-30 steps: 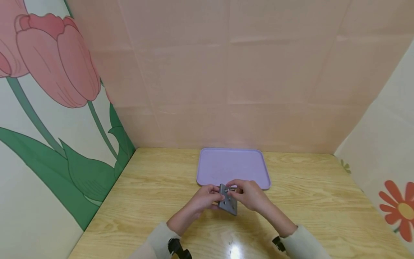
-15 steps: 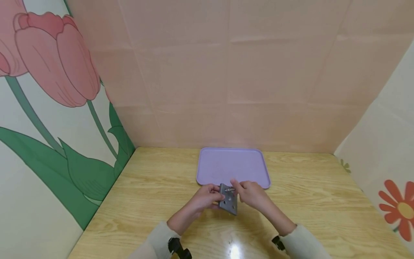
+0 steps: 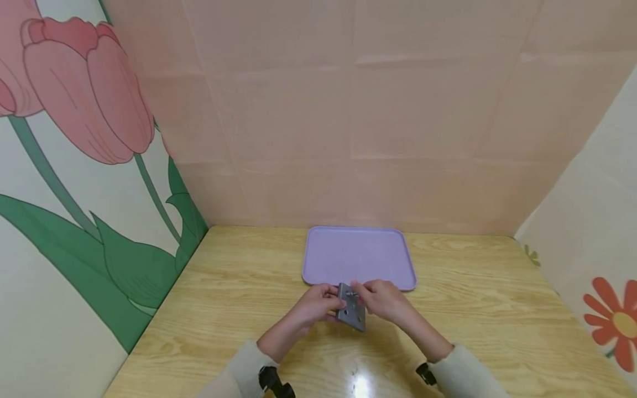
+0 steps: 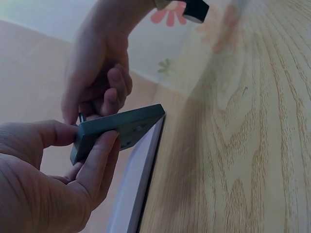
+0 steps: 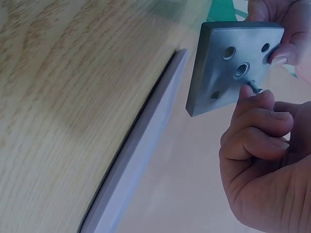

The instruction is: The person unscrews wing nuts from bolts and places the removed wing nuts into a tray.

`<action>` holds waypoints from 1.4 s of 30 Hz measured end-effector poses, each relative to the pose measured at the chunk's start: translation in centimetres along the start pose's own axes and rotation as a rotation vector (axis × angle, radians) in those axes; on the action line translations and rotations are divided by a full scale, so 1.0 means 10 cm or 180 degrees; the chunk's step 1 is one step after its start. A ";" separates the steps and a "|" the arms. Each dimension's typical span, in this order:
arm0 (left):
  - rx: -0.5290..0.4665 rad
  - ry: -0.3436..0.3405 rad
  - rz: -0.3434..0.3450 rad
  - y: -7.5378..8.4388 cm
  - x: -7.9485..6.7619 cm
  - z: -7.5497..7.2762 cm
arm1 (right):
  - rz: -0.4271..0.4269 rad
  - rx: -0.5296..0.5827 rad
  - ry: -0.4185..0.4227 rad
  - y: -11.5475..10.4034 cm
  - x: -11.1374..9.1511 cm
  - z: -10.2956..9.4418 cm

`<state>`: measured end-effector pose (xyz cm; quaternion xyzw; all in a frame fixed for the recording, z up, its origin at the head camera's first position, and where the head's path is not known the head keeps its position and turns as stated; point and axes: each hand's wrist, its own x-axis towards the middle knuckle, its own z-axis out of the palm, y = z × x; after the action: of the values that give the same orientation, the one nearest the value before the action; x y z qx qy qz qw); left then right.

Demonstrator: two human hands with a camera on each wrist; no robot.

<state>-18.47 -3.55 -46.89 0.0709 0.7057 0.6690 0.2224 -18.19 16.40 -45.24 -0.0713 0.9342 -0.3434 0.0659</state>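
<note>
My left hand (image 3: 314, 304) grips a grey metal plate (image 3: 352, 315) by its left edge, with thumb on one face and fingers on the other. In the right wrist view, the plate (image 5: 228, 73) has several round holes, the middle one threaded. A small screw (image 5: 254, 87) stands out of one corner hole. My right hand (image 3: 384, 300) has its curled fingers at this screw, index fingertip against it; the fingers partly cover its head. In the left wrist view, the screw's shank (image 4: 81, 117) shows between the plate and the right hand (image 4: 99, 73).
A lilac tray (image 3: 355, 254) lies on the wood-grain table (image 3: 249, 265) just beyond the hands. A pinkish sheet (image 3: 348, 110) closes off the back. Flower-printed panels stand at left and right.
My right hand's thumb and fingers have shifted about the screw, lifting briefly and coming back closer to the plate. The left hand and plate stay almost still.
</note>
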 end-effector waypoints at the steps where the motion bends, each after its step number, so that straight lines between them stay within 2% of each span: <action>1: -0.0011 0.0001 -0.0002 0.00 0.00 0.00 | -0.0034 -0.0004 0.0016 0.00 0.00 0.00; 12: -0.0055 0.0011 -0.0013 -0.04 0.03 -0.03 | -0.0645 -0.0093 0.0227 0.03 0.00 -0.03; 18: -0.0060 -0.0009 -0.0026 -0.04 0.04 -0.03 | -0.0719 -0.0093 0.0220 0.03 0.00 -0.03; 23: -0.0039 0.0001 -0.0034 -0.04 0.05 -0.03 | -0.0613 0.0004 0.0274 0.01 0.02 -0.03; 28: -0.0018 0.0038 -0.0036 -0.04 0.06 -0.03 | -0.0277 0.0136 0.0359 0.00 0.03 -0.04; 34: -0.0040 0.0046 -0.0019 -0.04 0.07 -0.02 | 0.0091 0.0191 0.0164 -0.01 0.00 -0.06; 42: -0.0051 0.0029 -0.0018 -0.05 0.08 -0.02 | 0.0166 0.0147 0.0003 -0.01 0.04 0.00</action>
<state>-19.16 -3.50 -47.50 0.0641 0.7015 0.6743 0.2217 -18.53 16.30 -45.22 -0.0452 0.9276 -0.3630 0.0761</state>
